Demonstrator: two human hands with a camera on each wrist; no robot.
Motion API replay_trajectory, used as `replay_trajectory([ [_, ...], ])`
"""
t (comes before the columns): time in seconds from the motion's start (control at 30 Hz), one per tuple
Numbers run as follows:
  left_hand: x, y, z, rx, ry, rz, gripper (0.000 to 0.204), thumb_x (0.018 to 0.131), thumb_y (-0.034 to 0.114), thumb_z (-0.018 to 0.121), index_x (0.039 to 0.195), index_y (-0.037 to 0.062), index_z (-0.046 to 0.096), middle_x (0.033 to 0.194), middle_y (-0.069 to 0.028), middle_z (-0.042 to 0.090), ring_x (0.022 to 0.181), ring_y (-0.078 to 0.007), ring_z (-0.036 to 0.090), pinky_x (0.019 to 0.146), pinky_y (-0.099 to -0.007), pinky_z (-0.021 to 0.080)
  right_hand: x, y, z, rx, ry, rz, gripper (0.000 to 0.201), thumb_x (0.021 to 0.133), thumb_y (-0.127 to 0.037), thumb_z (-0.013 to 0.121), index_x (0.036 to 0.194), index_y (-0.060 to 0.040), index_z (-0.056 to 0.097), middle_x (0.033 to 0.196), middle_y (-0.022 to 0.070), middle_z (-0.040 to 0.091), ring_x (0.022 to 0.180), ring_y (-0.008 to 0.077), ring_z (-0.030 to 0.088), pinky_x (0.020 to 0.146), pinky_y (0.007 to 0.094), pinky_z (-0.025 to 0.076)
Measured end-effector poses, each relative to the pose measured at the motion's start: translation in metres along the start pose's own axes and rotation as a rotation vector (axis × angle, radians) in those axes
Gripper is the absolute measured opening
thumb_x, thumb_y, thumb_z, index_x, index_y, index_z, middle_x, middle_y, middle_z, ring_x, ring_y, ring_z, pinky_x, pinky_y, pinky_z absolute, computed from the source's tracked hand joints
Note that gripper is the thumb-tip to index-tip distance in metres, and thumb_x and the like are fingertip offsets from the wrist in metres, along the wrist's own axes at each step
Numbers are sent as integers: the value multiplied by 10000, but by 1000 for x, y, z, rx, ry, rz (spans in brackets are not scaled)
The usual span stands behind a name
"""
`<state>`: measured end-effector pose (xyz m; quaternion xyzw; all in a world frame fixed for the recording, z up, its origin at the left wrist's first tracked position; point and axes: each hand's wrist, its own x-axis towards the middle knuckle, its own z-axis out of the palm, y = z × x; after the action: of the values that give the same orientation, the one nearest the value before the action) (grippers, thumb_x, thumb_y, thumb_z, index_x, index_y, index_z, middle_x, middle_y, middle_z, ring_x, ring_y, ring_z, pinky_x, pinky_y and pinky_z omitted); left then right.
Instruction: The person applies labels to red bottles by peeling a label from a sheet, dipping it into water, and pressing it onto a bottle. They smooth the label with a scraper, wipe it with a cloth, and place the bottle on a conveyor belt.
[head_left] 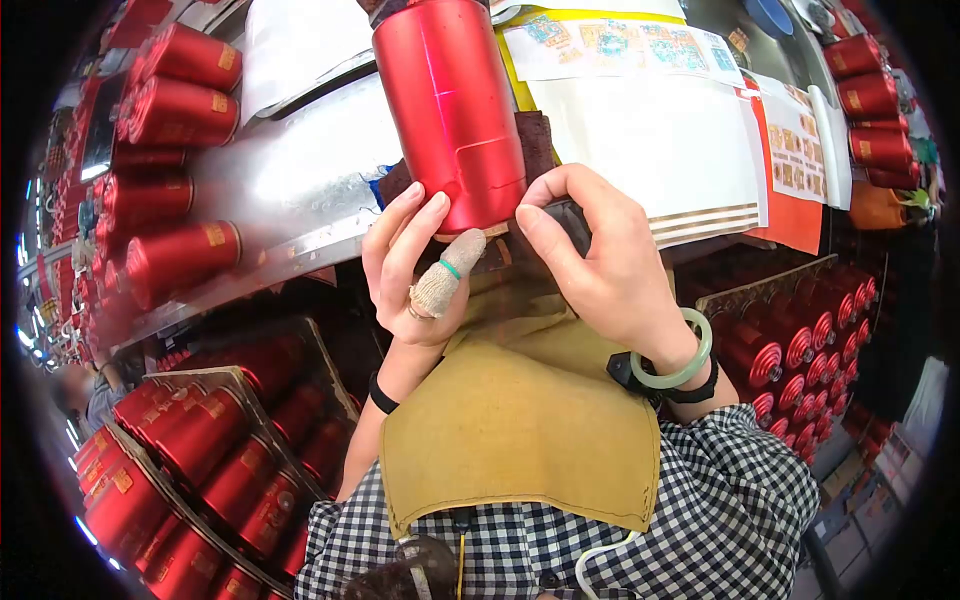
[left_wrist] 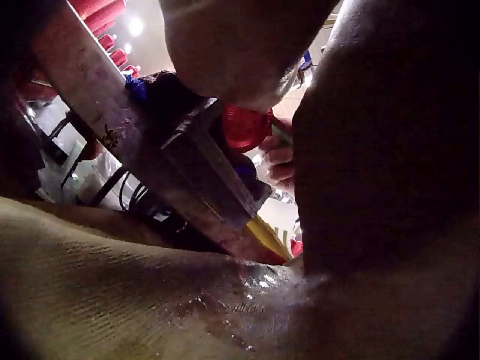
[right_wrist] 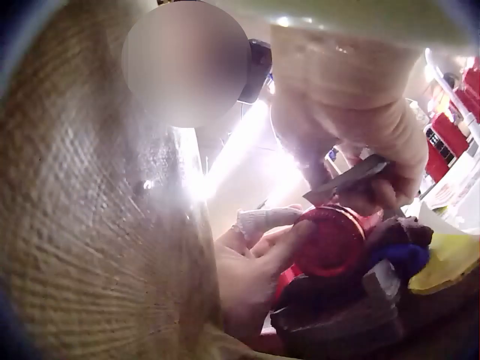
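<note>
A glossy red cylinder lies with its near end toward the person; its round end shows in the right wrist view. The left hand holds that end at its left, two fingertips on the side and a covered digit with a green band at the rim. At the right edge, the right hand has thumb and forefinger together against the cylinder. A dark flat piece sits in the right hand's grip in the right wrist view. The left wrist view shows the cylinder partly, behind the left hand's dark, blurred fingers.
Dark cloth lies under the cylinder. More red cylinders stand at the left, and others fill crates below on both sides. White paper and printed sheets cover the bench at the right. A yellow-brown apron spans the lap.
</note>
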<state>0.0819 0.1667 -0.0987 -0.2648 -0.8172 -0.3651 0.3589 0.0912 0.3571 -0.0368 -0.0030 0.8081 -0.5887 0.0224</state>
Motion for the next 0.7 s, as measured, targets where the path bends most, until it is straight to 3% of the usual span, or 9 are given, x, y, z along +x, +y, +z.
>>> replay_trajectory([
  [0.27,1,1,1,52,-29,20,264,786,-69,802,965,121,766,1239,-121,702,1158,-353,671,981,-427,576,0,-7,-5,-5,4,107,136,964,-113,658,1001,17,658,934,199,699,869,372,689,789,409,532],
  [0.43,1,1,-4,97,-97,-11,242,831,-34,791,998,140,771,1267,-122,685,1151,-344,668,961,-410,581,-2,0,-6,-12,31,64,135,965,-112,657,1001,18,662,931,192,702,868,353,696,793,401,534],
  [0.53,-1,-6,-1,99,-72,89,249,850,-20,796,1030,150,772,1296,-116,653,1172,-335,654,955,-397,583,-3,0,-7,-2,40,79,137,966,-113,658,1002,19,662,932,190,702,874,350,699,799,399,536],
  [0.6,-3,-10,2,146,-49,154,272,832,74,806,1077,188,778,1282,-131,678,1170,-352,652,901,-397,615,-4,2,-7,2,46,90,138,967,-114,658,1003,20,663,933,190,702,877,349,700,802,399,536],
  [0.67,-3,-11,0,139,-52,148,272,829,80,809,1074,193,779,1280,-124,679,1168,-350,653,896,-399,609,-4,5,-7,7,50,55,148,1008,-132,660,992,11,629,790,29,601,710,93,538,650,274,454],
  [0.7,-3,-11,0,131,-54,142,271,826,86,813,1071,197,780,1278,-117,680,1166,-347,654,891,-401,603,-5,6,-7,8,51,57,148,1008,-132,660,992,11,629,790,29,601,710,93,538,650,274,454],
])
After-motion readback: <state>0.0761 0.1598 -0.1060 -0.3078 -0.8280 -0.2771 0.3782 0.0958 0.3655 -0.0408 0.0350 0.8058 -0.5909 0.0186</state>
